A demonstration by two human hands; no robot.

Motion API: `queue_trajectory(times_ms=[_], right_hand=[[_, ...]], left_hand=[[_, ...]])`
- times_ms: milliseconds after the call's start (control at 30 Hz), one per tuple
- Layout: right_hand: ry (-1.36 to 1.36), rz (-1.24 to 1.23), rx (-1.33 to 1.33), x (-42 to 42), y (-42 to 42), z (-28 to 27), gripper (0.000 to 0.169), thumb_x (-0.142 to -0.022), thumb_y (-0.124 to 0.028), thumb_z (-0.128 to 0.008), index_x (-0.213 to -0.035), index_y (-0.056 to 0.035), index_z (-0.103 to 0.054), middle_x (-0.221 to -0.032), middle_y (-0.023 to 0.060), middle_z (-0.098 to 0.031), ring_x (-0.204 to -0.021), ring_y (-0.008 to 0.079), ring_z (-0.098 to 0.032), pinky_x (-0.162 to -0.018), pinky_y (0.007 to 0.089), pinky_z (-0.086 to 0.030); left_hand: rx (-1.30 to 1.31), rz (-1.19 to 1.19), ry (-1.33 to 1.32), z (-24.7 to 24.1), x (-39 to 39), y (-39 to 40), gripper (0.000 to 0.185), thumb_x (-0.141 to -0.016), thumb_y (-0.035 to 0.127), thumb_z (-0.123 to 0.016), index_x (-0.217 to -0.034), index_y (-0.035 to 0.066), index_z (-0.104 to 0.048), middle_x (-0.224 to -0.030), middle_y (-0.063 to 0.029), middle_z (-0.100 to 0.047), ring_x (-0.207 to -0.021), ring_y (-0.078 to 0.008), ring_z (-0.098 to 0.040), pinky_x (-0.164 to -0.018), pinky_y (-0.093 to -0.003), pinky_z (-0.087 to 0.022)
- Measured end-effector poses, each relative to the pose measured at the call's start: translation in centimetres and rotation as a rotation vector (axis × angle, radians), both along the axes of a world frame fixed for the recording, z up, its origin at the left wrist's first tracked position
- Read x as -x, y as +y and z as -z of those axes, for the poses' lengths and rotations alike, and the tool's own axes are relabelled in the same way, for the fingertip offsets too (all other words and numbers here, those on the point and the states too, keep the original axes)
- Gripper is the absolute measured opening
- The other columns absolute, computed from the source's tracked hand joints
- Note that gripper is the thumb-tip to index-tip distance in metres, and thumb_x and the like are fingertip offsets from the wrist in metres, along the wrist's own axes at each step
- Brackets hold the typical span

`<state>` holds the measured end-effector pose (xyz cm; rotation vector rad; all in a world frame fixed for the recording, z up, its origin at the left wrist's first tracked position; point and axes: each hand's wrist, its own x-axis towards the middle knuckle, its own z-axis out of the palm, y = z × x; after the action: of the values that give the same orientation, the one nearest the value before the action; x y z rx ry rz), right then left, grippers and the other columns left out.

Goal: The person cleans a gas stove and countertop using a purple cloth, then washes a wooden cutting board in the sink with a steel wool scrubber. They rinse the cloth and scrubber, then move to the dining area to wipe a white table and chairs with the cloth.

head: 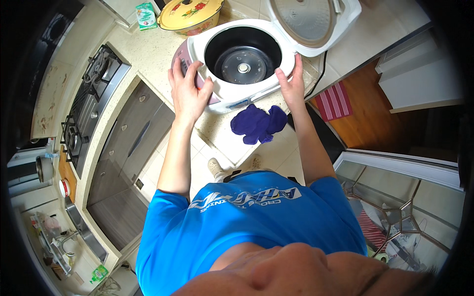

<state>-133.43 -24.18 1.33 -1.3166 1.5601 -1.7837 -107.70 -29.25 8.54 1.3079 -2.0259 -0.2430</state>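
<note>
A white rice cooker (pixel 231 94) with a pink front panel stands on the counter, its lid (pixel 301 22) swung up to the right. Inside the dark chamber, the round heating plate (pixel 242 68) with its central button is visible. My left hand (pixel 189 87) lies with bent, spread fingers over the front panel and rim. At the hinge end, my right hand (pixel 291 83) grips the body, thumb on the rim and fingers along the outer side. A crumpled dark purple cloth (pixel 255 124) rests on the counter between my forearms, just in front of the cooker.
Behind the cooker are a yellow lidded enamel pot (pixel 192 16) with flowers and a green packet (pixel 146 16). A black power cord (pixel 321 76) hangs at right. The gas hob (pixel 96 79) is at left; a glazed door (pixel 400 207) stands at lower right.
</note>
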Motion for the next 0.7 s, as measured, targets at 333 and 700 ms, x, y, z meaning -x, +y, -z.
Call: queue_trajectory(times_ms=[333,700], right_hand=[[0.045,-0.136,-0.101,-2.3,-3.8,-2.1,0.108,-0.063,-0.045,-0.082,-0.139,0.0018,-0.022,-0.128,0.0244,-0.048,-0.118,0.0318,-0.049,-0.099,0.0391,-0.041],[0.470,-0.269,-0.042,-5.1,5.1,3.0,0.066,-0.072,-0.040,-0.074,-0.125,-0.0082,-0.050,-0.129,0.0159,-0.044,-0.125,0.0337,-0.036,-0.102,0.0472,-0.032]], left_hand=[[0.081,-0.216,-0.002,0.6,-1.5,4.3,0.030,-0.078,0.025,-0.064,-0.105,0.012,-0.060,-0.138,-0.0266,-0.033,-0.129,-0.0459,-0.028,-0.106,-0.0536,-0.026],[0.078,-0.295,-0.045,1.7,-2.5,3.2,0.029,-0.087,0.024,-0.059,-0.113,0.011,-0.055,-0.138,-0.0241,-0.032,-0.132,-0.0372,-0.026,-0.104,-0.0455,-0.027]])
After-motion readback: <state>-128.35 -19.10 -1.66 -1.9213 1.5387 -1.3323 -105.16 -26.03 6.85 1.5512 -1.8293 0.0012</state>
